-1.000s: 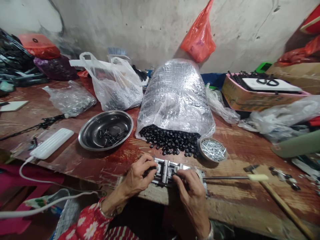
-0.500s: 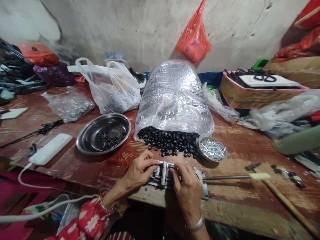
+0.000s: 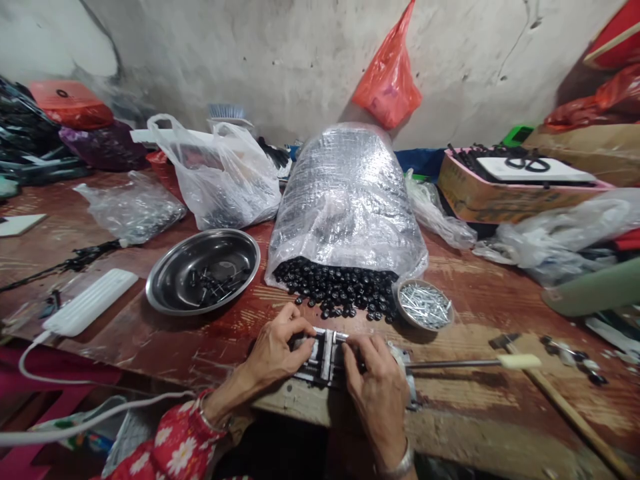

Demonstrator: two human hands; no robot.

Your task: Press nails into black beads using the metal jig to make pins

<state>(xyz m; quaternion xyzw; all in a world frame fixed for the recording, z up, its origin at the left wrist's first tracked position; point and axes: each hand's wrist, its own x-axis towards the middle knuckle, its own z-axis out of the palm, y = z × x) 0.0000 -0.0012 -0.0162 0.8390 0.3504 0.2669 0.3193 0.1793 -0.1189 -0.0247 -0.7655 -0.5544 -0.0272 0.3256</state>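
Note:
My left hand (image 3: 275, 350) and my right hand (image 3: 375, 393) both grip a slotted metal jig (image 3: 325, 358) at the near edge of a worn wooden table (image 3: 210, 353). The fingers of both hands curl over its top, hiding parts of it. Just beyond it, a spill of round black beads (image 3: 335, 288) pours from the mouth of a large clear plastic sack (image 3: 345, 193). A small round tin of silver nails (image 3: 425, 305) stands close beyond my right hand. A steel bowl (image 3: 203, 272) holding several dark pins lies farther left.
A metal rod with a cream handle (image 3: 520, 361) lies right of the jig, beside a wooden-handled hammer (image 3: 530, 360). Left stands a white plastic block with a cable (image 3: 90, 302). Plastic bags crowd the back, and an open cardboard box (image 3: 500, 193) holds scissors.
My hands have drawn closer together on the metal jig. The whole scene has shifted slightly in view as my head moved. The sack, bowl and tin have not visibly moved on the table.

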